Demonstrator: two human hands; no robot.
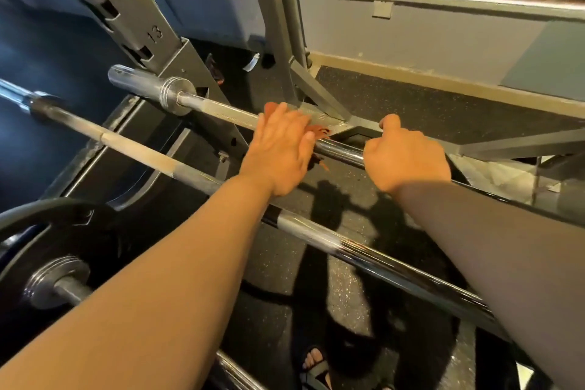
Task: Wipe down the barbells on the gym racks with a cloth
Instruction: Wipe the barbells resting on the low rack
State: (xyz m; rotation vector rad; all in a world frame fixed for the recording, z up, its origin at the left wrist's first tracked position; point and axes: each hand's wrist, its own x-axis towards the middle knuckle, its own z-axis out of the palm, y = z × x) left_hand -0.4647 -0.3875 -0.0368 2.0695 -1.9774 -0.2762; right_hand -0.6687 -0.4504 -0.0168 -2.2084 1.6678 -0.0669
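left hand (pixel 280 149) flat on cloth (pixel 319 130)

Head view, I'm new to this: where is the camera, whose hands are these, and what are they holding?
One camera, worn on the person's head, looks down at their two bare hands in a gym. The left hand lies flat on a red cloth, pressing it on the far bar. The right hand grips that same bar. A near bar crosses under both forearms. A black plate shows at lower left, and the numbered rack stands behind.
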